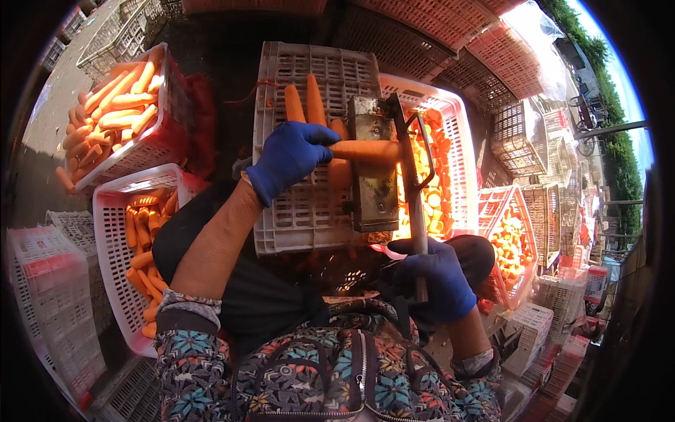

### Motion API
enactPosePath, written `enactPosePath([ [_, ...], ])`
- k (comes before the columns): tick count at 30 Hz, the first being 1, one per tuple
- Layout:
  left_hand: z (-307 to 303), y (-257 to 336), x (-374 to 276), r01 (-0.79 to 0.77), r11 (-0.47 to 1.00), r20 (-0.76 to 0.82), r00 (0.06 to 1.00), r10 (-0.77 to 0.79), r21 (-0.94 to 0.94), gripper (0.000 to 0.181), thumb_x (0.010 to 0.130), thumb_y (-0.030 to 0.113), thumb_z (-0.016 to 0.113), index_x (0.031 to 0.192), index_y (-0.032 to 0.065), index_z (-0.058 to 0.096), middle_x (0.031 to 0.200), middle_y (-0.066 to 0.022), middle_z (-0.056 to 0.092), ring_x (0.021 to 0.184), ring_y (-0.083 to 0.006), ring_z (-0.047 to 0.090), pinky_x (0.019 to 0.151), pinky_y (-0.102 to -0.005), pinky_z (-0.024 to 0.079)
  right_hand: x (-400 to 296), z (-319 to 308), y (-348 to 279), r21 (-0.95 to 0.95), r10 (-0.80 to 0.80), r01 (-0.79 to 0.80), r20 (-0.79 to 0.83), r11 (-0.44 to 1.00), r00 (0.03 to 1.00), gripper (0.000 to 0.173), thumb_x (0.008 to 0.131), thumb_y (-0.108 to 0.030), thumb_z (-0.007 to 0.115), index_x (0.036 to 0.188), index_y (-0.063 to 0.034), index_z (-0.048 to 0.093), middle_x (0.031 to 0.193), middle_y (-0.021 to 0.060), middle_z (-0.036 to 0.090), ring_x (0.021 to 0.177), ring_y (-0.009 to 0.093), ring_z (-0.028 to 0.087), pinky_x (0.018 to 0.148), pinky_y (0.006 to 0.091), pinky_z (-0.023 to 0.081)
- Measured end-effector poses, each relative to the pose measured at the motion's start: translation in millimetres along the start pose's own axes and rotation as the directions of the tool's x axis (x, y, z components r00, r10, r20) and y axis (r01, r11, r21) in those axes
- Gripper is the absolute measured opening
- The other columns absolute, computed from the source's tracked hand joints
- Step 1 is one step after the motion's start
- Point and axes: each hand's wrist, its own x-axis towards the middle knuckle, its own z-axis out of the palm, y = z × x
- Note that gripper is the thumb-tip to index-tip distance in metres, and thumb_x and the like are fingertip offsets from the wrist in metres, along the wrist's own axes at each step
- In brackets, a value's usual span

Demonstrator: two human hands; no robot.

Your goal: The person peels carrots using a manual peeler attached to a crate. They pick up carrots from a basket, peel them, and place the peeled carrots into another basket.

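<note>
My left hand [295, 155], in a blue knit glove, grips the thin end of a peeled carrot [369, 151]. The carrot lies across a metal cutter block [372, 184], its thick end at the lever blade. My right hand [435, 277], gloved too, is closed around the handle of the long cutter lever [416, 221]. The block rests on an upturned white plastic crate [295, 221]. More carrots [315, 100] lie on that crate beside my left hand, some partly hidden. Cut carrot pieces [435, 195] fill a crate beyond the blade.
A heaped crate of whole carrots [124, 103] stands at upper left, with another carrot crate [113, 253] below it. At right is a crate of cut pieces [509, 248]. Stacked plastic crates [527, 137] line the right side and top; more stacks [52, 295] stand at lower left.
</note>
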Motion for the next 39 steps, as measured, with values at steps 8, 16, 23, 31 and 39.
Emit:
enactPosePath([
  [8,20.4,15.1,-1.4,-0.018,0.999,0.006,1.0,0.018,0.037,0.029,0.085,0.001,0.072,0.114,0.0,0.076,0.099,-0.0092,0.078,0.09,-0.0143,0.072,0.084,-0.0292,0.058,55.1,-39.4,71.0,-0.04,-0.095,0.091,-0.106,0.995,0.99,0.028,0.088,-0.008,0.07,0.114,0.0041,0.067,0.083,0.0104,0.071,0.068,0.019,0.068,0.064,0.0302,0.056],
  [16,27.5,15.1,-1.9,-0.09,0.994,-0.021,0.996,0.091,0.057,0.029,0.084,0.006,0.073,0.113,0.0023,0.076,0.097,-0.0108,0.078,0.088,-0.0177,0.073,0.082,-0.0313,0.057,36.7,-27.3,57.7,-0.039,-0.117,0.116,-0.028,0.993,0.993,0.038,0.091,-0.022,0.069,0.114,0.0077,0.067,0.082,0.0143,0.072,0.073,0.022,0.069,0.07,0.0342,0.056],
  [23,28.2,15.7,-18.0,-0.07,0.992,-0.012,0.997,0.072,0.108,0.03,0.084,0.003,0.073,0.114,-0.0002,0.075,0.101,-0.0127,0.078,0.09,-0.0153,0.073,0.084,-0.0299,0.058,-14.3,-2.0,-3.8,0.217,-0.334,0.293,0.187,0.931,0.924,0.051,0.092,-0.033,0.059,0.117,0.0112,0.065,0.085,0.0187,0.073,0.072,0.024,0.072,0.069,0.0351,0.061],
  [31,26.5,5.2,-23.0,-0.105,0.993,-0.061,0.992,0.108,0.049,0.029,0.083,0.006,0.074,0.112,0.0027,0.076,0.099,-0.0128,0.077,0.089,-0.0202,0.074,0.081,-0.0322,0.058,-6.7,-8.3,-8.4,0.039,-0.21,0.207,0.186,0.978,0.96,0.045,0.091,-0.027,0.064,0.116,0.0099,0.066,0.085,0.0154,0.073,0.074,0.024,0.072,0.071,0.0339,0.06],
  [39,35.0,8.2,-8.7,-0.098,0.994,-0.024,0.995,0.099,0.039,0.027,0.081,0.016,0.076,0.107,0.0083,0.078,0.098,-0.0121,0.077,0.09,-0.0284,0.074,0.083,-0.0365,0.057,25.6,-27.4,19.9,-0.15,-0.062,0.077,0.103,0.986,0.993,0.036,0.094,-0.024,0.067,0.112,0.0064,0.068,0.081,0.0144,0.072,0.071,0.022,0.071,0.067,0.0347,0.059],
])
